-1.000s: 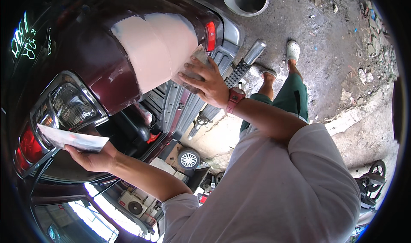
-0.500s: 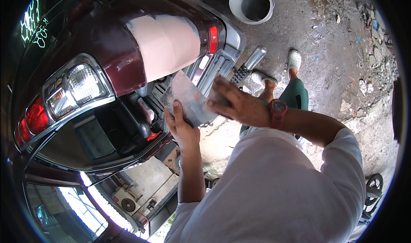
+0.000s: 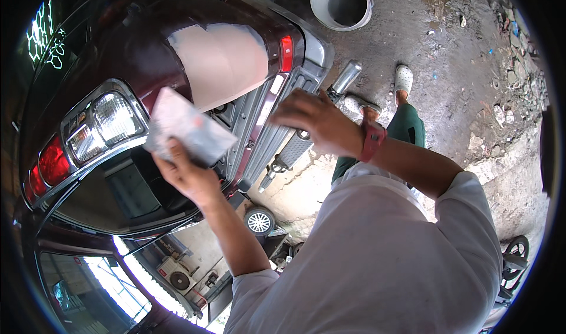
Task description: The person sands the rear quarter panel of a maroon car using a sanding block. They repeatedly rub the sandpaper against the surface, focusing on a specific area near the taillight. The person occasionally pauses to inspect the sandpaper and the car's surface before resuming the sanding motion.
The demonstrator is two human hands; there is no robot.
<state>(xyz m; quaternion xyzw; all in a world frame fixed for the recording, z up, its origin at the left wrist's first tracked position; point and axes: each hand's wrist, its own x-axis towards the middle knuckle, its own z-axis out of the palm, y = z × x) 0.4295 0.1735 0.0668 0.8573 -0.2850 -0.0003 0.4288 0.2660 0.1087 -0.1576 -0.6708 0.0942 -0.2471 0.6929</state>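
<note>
My left hand [image 3: 187, 178] grips a flat, squarish putty board [image 3: 191, 128] by its near edge, the thumb lying on top. Pale pink and grey smears cover the board, with a small reddish spot near the middle. Apart from it, to the right, my right hand [image 3: 312, 122] hovers with its fingers bent and close together, blurred; whatever lies in them is hidden. Beyond the board, a dark maroon vehicle body panel [image 3: 147, 51] carries a broad patch of pale pink filler [image 3: 221, 63].
The tail light [image 3: 109, 119] is left of the board, and a small red marker light [image 3: 286, 53] sits beside the filler patch. A ribbed step [image 3: 295, 148] runs below my right hand. On the rough floor stand a white bucket [image 3: 320, 10] and my feet in pale clogs [image 3: 403, 78].
My left hand has carried the board leftward, away from my right hand. The right hand has lifted off the board's edge and moved slightly left, its fingers now bent downward.
</note>
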